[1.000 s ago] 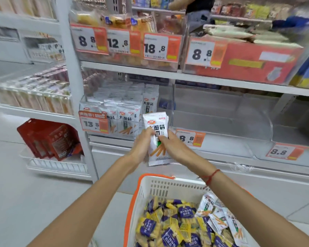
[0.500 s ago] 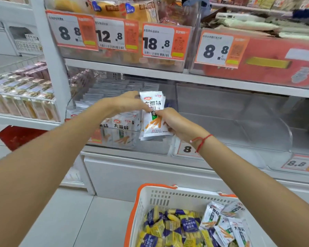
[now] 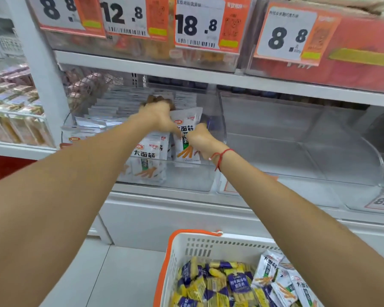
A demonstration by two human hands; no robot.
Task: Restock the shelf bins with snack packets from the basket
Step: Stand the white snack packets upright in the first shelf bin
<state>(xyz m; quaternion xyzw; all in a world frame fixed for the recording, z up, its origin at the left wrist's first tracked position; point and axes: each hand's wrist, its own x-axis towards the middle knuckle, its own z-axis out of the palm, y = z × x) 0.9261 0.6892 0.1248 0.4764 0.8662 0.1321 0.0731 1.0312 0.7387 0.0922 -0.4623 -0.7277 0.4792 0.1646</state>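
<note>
Both hands reach into the clear shelf bin (image 3: 213, 173) on the middle shelf, and between them stands a white snack packet (image 3: 187, 138), upright, with its lower edge down inside the bin behind the transparent front wall. The left hand (image 3: 156, 117) sits at the packet's upper left corner, its thumb lying across the packet's face and its other fingers curled over behind the top edge, so it grips the packet. The right hand (image 3: 198, 138) grips the packet's right side, fingers curled round its edge; a red string bracelet (image 3: 221, 156) circles that wrist. Just left of the held packet, more white packets (image 3: 149, 160) of the same kind stand in rows that fill the left part of the bin, the front ones leaning against the front wall. To the right, the neighbouring clear bin (image 3: 297, 151) holds nothing that can be made out. On the shelf above hang orange and white price tags (image 3: 197, 25) reading 8.8, 12.8, 18.8 and 8.8. Below, near the bottom edge of the view, is the white basket (image 3: 208, 247) with an orange rim; inside it lies a heap of blue and yellow packets (image 3: 211, 284), and at its right side several more white packets (image 3: 277, 282) like the one in the hands.
</note>
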